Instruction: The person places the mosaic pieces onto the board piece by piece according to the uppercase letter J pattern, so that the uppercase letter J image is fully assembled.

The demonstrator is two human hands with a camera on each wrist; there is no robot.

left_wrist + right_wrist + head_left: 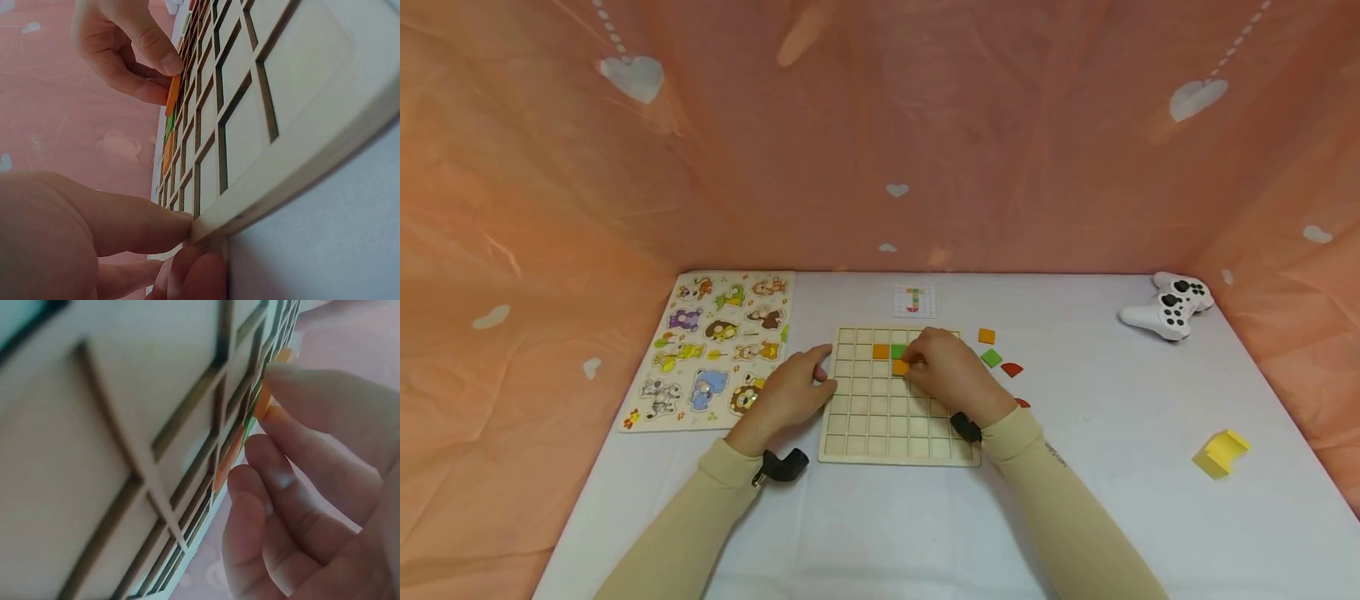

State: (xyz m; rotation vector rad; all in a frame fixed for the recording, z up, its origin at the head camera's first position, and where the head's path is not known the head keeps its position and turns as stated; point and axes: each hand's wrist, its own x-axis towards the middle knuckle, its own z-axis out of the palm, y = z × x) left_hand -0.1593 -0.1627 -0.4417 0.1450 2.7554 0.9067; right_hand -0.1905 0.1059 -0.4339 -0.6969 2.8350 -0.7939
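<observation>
A pale wooden grid board (880, 425) lies flat on the table. My left hand (790, 387) is at its left edge, with thumb tip (178, 228) on the rim and several fingers bent beside it. Over the upper middle of the grid, my right hand (951, 371) pinches an orange square tile (264, 403) between thumb and index finger. Set in the grid just behind are an orange tile (881, 352) and a green tile (898, 351). Another orange tile (229, 459) shows in the right wrist view; the right hand hides it from the head camera.
A small pattern card (914, 301) lies behind the board. Loose orange (987, 336), green (992, 357) and red quarter-round (1012, 369) pieces lie right of it. An animal puzzle (718, 350) sits left; a white game controller (1168, 307) and yellow block (1221, 454) are far right.
</observation>
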